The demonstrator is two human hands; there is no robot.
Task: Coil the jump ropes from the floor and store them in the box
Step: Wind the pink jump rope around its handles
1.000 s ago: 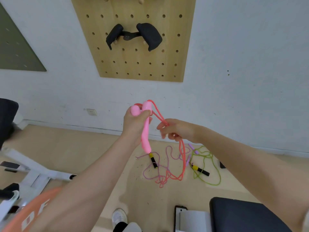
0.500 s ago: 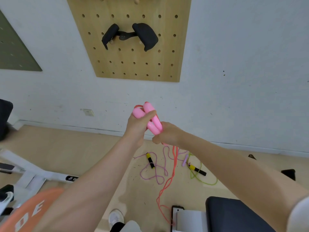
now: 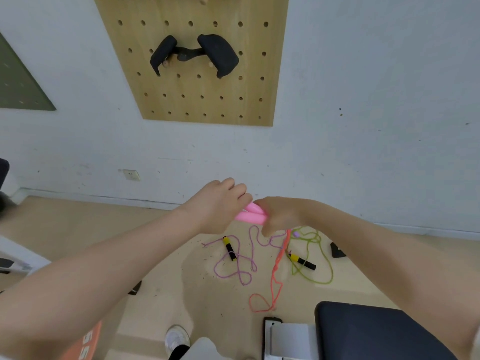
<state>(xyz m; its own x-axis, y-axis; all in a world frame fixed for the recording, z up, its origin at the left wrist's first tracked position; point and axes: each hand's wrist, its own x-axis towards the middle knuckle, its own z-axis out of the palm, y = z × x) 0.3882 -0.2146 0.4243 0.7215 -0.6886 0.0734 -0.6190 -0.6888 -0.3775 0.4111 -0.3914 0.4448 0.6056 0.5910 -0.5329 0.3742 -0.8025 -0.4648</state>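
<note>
Two pink jump-rope handles (image 3: pixel 250 216) lie side by side between my hands at mid-frame. My left hand (image 3: pixel 220 206) grips their left ends and my right hand (image 3: pixel 279 216) grips their right ends. The orange-red rope (image 3: pixel 275 276) hangs from under my right hand and ends in a loop near the floor. On the floor behind lie a purple rope (image 3: pixel 233 266) with a black and yellow handle (image 3: pixel 229 248), and a green rope (image 3: pixel 323 261) with a black and yellow handle (image 3: pixel 302 261). No box is in view.
A wooden pegboard (image 3: pixel 197 94) with a black grip attachment (image 3: pixel 194 53) hangs on the white wall. A dark padded bench (image 3: pixel 376 331) stands at bottom right beside a grey metal part (image 3: pixel 288 336). My white shoe (image 3: pixel 176 339) shows below. An orange object (image 3: pixel 85 346) sits bottom left.
My hands dropped lower and the pink handles turned from upright to level. My right hand closed on the handles' ends, and the orange-red rope uncoiled to hang long.
</note>
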